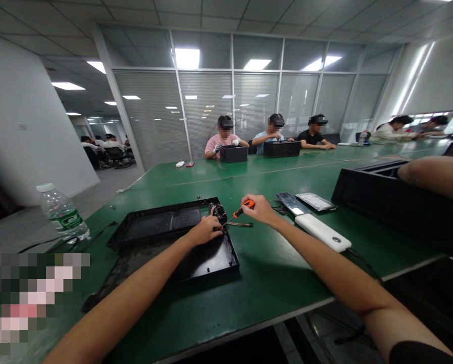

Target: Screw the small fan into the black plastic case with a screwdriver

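Note:
My right hand (pixel 259 208) is closed round a small screwdriver with an orange handle (pixel 245 206), its tip pointing left and down at a small black cylindrical part (pixel 216 211). My left hand (pixel 205 230) is closed on that part, steadying it over the far right corner of a flat black tray (pixel 161 242) on the green table (pixel 271 283). A thin dark tool (pixel 241 224) lies just right of the part.
A water bottle (pixel 62 212) stands at the left. A white power bank (pixel 322 231) and two phones (pixel 305 202) lie right of my hand. A black box (pixel 385 202) with another person's arm (pixel 434 174) is at the right. Several people sit across the table.

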### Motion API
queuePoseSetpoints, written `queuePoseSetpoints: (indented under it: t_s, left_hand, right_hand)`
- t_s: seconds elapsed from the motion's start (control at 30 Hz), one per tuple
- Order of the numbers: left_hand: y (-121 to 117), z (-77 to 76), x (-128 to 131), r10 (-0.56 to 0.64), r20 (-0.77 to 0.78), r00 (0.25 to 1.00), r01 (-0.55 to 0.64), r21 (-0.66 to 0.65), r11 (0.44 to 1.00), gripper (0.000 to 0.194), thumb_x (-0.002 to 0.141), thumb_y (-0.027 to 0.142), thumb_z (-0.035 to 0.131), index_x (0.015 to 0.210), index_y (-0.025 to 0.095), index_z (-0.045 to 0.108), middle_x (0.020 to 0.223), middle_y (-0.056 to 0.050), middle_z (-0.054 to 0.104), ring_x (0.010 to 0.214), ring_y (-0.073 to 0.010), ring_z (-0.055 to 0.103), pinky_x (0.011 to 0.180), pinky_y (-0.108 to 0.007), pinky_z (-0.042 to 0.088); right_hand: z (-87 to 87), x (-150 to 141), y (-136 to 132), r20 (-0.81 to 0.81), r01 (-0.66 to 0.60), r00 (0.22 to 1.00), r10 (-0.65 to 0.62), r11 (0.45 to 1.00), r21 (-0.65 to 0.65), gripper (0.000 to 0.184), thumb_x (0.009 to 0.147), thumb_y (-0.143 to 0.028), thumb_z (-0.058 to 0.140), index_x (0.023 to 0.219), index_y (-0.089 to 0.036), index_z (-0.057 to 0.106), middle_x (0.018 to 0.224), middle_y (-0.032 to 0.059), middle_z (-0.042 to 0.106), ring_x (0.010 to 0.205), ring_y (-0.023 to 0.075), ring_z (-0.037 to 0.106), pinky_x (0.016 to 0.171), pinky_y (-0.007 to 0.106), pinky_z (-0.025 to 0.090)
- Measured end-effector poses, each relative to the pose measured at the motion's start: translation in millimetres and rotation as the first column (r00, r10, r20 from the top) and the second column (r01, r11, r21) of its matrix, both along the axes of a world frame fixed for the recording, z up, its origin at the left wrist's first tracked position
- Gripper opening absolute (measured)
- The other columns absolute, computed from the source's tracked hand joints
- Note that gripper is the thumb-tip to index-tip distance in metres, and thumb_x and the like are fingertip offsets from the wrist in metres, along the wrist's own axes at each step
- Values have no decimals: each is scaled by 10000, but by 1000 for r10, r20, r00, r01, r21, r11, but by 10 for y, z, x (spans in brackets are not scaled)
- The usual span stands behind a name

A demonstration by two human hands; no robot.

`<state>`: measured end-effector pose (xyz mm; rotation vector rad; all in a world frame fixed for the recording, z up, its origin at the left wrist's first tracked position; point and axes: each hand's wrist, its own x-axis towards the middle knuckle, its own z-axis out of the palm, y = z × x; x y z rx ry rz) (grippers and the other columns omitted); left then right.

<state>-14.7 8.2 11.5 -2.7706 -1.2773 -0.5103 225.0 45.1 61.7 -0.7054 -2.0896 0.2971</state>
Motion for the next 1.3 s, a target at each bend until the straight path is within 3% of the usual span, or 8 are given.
queuePoseSetpoints:
  t_s: [0.43,0.63,0.77,0.87,0.97,1.03,1.13,1.3]
  left_hand:
    - [-42,-4,50,38,-16,999,-37,38,999,159,818,276,538,872,180,654,886,-48,593,881,-176,523,824,-305,366]
    - [-42,-13,71,61,-32,998,-60,37,998,174,829,294,520,857,179,648,897,-57,585,912,-194,512,830,-340,367]
    - [-43,-14,91,66,-40,997,-65,29,997,183,837,293,510,864,176,647,919,-64,580,936,-200,501,854,-356,358]
    - [-51,-1,102,49,-43,998,-48,20,999,182,841,279,502,860,171,648,917,-64,579,924,-193,502,847,-338,364]
    - [-60,14,107,39,-39,998,-39,17,999,181,845,274,496,868,176,646,916,-59,577,923,-191,502,847,-335,363]
    - [-65,25,110,30,-32,999,-29,15,999,180,845,271,494,866,176,645,913,-57,576,918,-189,505,841,-330,366]
    - [-65,36,116,23,-20,1000,-23,7,1000,179,846,262,491,848,167,643,898,-57,578,902,-183,511,830,-319,372]
    - [-43,18,109,2,-1,1000,-2,0,1000,182,852,267,484,853,160,631,879,-54,576,889,-173,512,832,-314,373]
  right_hand:
    - [78,-44,-95,259,84,960,-110,990,110,125,734,-263,507,757,-153,561,623,-12,554,551,90,471,548,191,308]
    - [252,-135,-392,427,62,894,-136,981,183,330,881,-335,338,1143,-143,398,806,46,613,663,145,546,594,223,310]
    - [281,-160,-487,496,165,823,-276,952,256,391,897,-470,278,1003,-155,483,764,76,625,689,182,573,592,234,298]
    - [275,-134,-470,458,242,821,-340,935,260,430,894,-493,271,1040,-142,473,789,88,630,714,190,583,592,234,299]
    - [257,-95,-431,442,125,871,-216,966,226,373,920,-398,263,1169,-153,394,853,60,634,748,158,586,602,217,305]
    - [230,-84,-403,461,136,855,-239,960,245,379,908,-442,279,1084,-166,470,787,52,635,712,161,582,586,218,292]
    - [158,-86,-347,425,283,816,-393,911,299,457,859,-553,315,871,-170,563,669,61,618,633,173,563,553,229,259]
    - [37,10,-178,109,301,938,-330,927,224,398,851,-502,373,750,-179,583,612,16,575,556,124,503,536,222,263]
